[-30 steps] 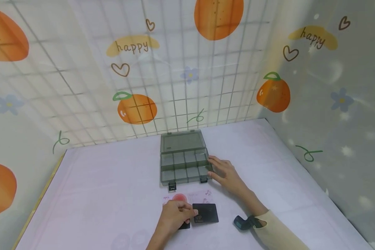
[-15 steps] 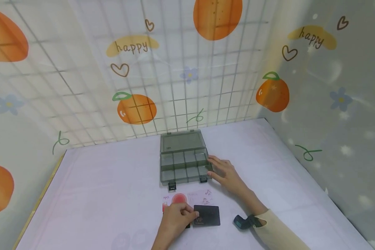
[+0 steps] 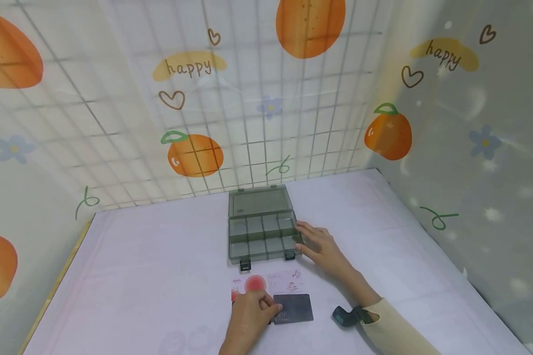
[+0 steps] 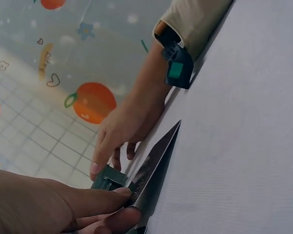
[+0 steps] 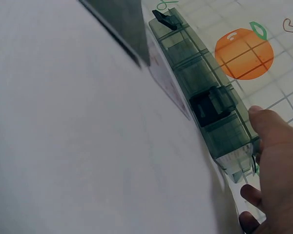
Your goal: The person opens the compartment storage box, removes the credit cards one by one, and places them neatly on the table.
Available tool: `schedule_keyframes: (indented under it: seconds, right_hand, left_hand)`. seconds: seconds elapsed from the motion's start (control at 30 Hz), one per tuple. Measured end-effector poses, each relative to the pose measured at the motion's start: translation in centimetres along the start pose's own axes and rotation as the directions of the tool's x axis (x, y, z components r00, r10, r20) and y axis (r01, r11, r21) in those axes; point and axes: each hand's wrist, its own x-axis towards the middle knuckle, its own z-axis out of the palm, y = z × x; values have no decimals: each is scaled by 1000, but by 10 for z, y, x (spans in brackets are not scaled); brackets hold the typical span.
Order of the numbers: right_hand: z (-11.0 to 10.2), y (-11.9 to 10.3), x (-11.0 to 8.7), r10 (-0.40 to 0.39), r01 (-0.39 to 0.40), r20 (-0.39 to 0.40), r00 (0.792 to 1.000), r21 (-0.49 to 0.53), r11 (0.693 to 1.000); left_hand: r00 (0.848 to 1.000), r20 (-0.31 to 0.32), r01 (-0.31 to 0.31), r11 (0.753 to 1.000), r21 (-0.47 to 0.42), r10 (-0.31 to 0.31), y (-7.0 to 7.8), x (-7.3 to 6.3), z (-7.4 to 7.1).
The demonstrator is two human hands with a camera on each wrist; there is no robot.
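Observation:
My left hand (image 3: 249,315) pinches the left edge of a black VIP card (image 3: 296,309) between thumb and fingers. In the left wrist view that card (image 4: 158,156) stands tilted, its far end up off the table. Another dark card lies mostly hidden beneath my left hand. Just beyond it are pink-and-white printed cards (image 3: 286,282). The translucent grey-green compartment box (image 3: 266,249) lies with its lid laid back, and no contents show in its compartments. My right hand (image 3: 323,249) rests at the box's right side, thumb and fingertips at its wall, fingers loosely spread.
Two dark latches, one a left latch (image 3: 245,265), stick out from the box's front. White cloth covers the table (image 3: 151,276). A printed curtain (image 3: 266,88) hangs behind the table and along its sides. A dark wrist device (image 3: 346,316) sits at my right sleeve.
My left hand has shifted slightly right and nearer to me. The VIP card has come nearer too, and its face looks lighter grey. The right hand and box have stayed put.

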Motion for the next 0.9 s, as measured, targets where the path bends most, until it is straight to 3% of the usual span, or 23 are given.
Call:
schedule_keyframes:
  seconds: [0.57, 0.73, 0.9]
  right_hand:
    - [-3, -5, -2, -5, 4, -21, 1000, -19, 1000]
    - [-4, -6, -2, 7, -7, -19, 1000, -13, 1000]
    - [-3, -4, -2, 0, 0, 6, 1000, 1, 1000]
  left_hand:
    - [999, -42, -23, 996, 90, 27, 0, -3, 4]
    - [998, -46, -45, 997, 64, 48, 0, -1, 0]
    - [980, -156, -109, 990, 88, 122, -12, 9, -21]
